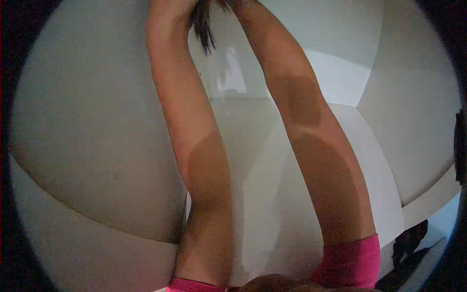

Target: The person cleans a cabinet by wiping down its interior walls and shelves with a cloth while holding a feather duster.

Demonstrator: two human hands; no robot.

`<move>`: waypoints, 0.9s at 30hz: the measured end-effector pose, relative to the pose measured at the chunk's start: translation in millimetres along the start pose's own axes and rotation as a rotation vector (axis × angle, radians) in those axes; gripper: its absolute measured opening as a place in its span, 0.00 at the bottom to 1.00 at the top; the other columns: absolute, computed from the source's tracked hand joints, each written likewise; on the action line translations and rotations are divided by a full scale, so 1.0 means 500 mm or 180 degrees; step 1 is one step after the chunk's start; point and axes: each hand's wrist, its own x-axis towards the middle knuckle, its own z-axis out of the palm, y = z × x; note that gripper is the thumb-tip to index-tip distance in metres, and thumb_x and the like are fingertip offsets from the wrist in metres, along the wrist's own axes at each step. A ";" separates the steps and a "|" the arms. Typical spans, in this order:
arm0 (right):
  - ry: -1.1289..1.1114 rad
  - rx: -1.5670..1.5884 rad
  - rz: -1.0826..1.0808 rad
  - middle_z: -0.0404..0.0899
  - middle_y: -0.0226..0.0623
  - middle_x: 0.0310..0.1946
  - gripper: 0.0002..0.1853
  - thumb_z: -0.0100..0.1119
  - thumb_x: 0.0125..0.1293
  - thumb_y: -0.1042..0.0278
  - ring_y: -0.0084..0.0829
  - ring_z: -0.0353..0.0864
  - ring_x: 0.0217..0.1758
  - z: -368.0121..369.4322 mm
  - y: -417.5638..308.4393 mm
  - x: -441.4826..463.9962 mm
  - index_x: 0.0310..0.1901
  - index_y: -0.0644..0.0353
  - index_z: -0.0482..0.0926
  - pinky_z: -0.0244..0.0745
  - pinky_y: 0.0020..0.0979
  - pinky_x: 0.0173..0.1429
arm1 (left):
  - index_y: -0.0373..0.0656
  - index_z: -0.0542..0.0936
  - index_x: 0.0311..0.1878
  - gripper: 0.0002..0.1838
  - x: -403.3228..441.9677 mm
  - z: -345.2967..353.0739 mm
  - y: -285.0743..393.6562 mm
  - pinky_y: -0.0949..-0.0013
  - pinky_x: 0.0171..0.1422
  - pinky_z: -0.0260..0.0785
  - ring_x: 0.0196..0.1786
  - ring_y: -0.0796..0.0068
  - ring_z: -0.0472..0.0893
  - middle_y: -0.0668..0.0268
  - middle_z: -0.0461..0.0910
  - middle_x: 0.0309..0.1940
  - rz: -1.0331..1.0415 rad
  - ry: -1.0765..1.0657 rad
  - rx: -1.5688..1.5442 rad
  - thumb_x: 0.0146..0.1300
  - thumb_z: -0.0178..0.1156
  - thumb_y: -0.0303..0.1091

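Note:
Two bare forearms with pink sleeves (351,260) reach away from the camera to the top edge of the view. Both hands lie at or beyond that edge, so their fingers do not show clearly. Between the wrists hangs a bundle of dark strands or bristles (202,27), its tips pointing down. What it belongs to is cut off, and which hand holds it cannot be made out. Shadows fall across both forearms.
Pale panels stand on the left (92,112) and right (418,107), with a light surface (262,194) beneath the arms. A dark object (411,241) is at the lower right, and another (459,146) at the right edge.

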 end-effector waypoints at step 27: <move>0.1327 0.0069 -0.0087 0.43 0.30 0.74 0.39 0.53 0.58 0.42 0.54 0.36 0.75 0.071 0.155 -0.444 0.70 0.40 0.54 0.32 0.59 0.72 | 0.26 0.80 0.38 0.16 -0.031 -0.022 0.085 0.65 0.46 0.67 0.35 0.63 0.76 0.53 0.79 0.32 -0.0441 0.0004 0.0184 0.54 0.58 0.33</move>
